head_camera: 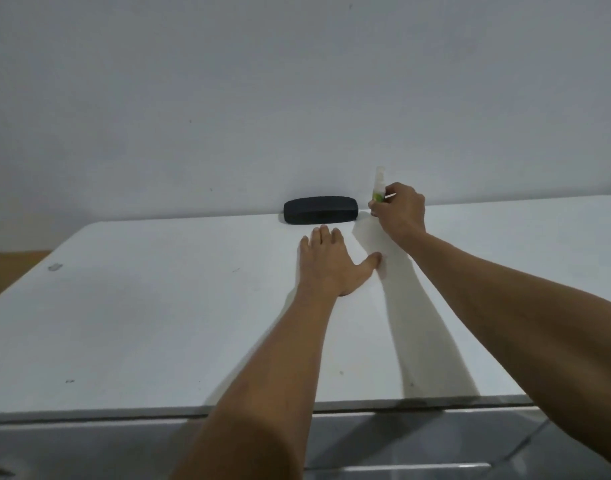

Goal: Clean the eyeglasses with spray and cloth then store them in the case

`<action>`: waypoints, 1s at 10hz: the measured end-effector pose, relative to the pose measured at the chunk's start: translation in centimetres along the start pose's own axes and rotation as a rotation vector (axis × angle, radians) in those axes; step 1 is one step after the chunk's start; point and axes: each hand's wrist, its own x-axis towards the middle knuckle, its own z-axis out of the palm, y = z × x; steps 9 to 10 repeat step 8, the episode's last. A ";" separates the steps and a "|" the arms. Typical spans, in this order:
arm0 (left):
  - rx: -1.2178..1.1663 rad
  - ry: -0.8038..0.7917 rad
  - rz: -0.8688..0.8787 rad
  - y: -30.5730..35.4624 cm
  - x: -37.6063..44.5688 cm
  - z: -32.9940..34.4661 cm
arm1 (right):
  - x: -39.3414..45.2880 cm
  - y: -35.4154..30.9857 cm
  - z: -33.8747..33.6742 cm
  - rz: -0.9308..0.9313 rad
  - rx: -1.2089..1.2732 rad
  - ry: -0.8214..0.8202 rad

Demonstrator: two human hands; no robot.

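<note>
The left hand (332, 265) lay flat, fingers spread, on the white tabletop (158, 306), holding nothing. Beyond it, the right hand (401, 211) had closed its fingers around the small clear spray bottle with a green label (378, 188). At the wall sat the closed black oblong glasses case (320, 210). The task looked barely begun. No eyeglasses were visible; the pale cloth (370, 242) under the right wrist was hard to make out.

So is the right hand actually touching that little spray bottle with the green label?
Touching. The head view shows the right hand with its fingers wrapped around the lower body of the small clear spray bottle, which stands upright.
</note>
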 end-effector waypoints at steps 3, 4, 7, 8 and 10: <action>0.013 -0.010 -0.001 -0.1 0.4 0.2 | 1.3 0.9 1.6 -0.004 -0.003 -0.013; 0.010 -0.013 -0.004 -0.1 0.4 0.1 | 1.4 1.1 1.7 -0.001 -0.024 -0.016; -0.029 0.021 -0.003 0.1 -0.1 -0.2 | 0.8 -0.2 -1.2 0.095 0.027 -0.099; -0.101 0.020 -0.019 -0.2 -0.8 -0.4 | -0.4 -0.4 -3.4 0.117 0.059 -0.072; -0.101 0.020 -0.019 -0.2 -0.8 -0.4 | -0.4 -0.4 -3.4 0.117 0.059 -0.072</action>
